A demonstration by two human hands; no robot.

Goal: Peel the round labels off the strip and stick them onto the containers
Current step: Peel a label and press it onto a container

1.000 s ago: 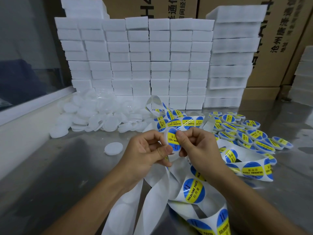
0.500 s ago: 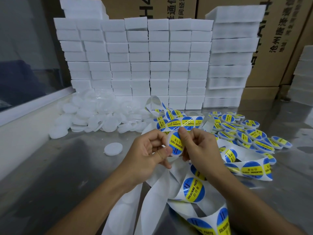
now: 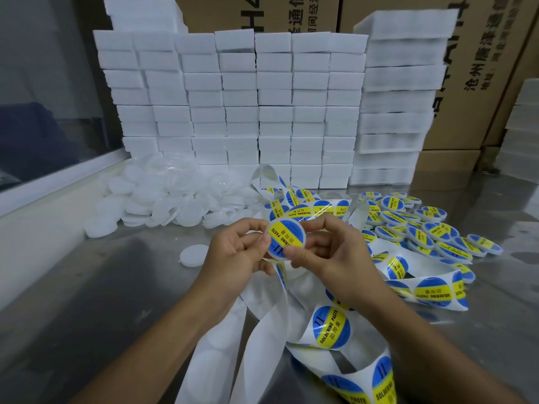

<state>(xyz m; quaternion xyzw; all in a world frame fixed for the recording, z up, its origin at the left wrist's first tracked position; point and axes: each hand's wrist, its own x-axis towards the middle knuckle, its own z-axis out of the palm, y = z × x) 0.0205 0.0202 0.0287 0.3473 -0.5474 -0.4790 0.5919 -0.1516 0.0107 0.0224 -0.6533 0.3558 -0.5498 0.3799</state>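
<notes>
While both hands, left (image 3: 239, 252) and right (image 3: 326, 249), pinch the lid (image 3: 287, 239), thumbs should smooth its label (image 3: 284, 237) outward, pressing edges flat.

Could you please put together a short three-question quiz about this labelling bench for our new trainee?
1. True or false: both hands hold the round container that carries a blue and yellow label.
2. Multiple choice: where does the pile of labelled containers lie? A) to the right of the hands, B) to the left of the hands, C) on top of the white boxes.
3. Fill in: the single plain white lid lies on the table just beside the ____ hand.

Key
1. True: the left hand and the right hand pinch it at its edges.
2. A. The unlabelled white lids are the pile on the left.
3. Left.
</notes>
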